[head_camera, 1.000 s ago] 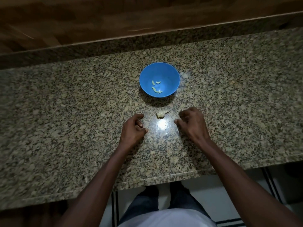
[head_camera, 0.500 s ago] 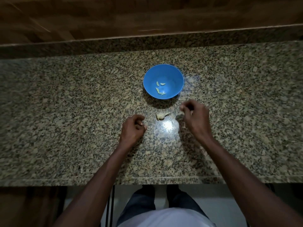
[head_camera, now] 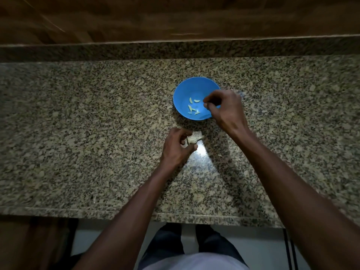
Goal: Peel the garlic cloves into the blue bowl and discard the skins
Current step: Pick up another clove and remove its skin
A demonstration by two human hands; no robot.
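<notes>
Garlic (head_camera: 193,139) sits pinched in left-hand fingers (head_camera: 183,133); right fingers (head_camera: 209,100) curl together over blue bowl (head_camera: 183,90).

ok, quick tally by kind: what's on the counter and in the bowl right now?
Blue bowl: 1
Peeled cloves in the bowl: 5, as far as I can tell
Garlic piece with skin, at the left hand: 1
Total: 7
Whether the right hand over the bowl holds a clove is hidden.
</notes>
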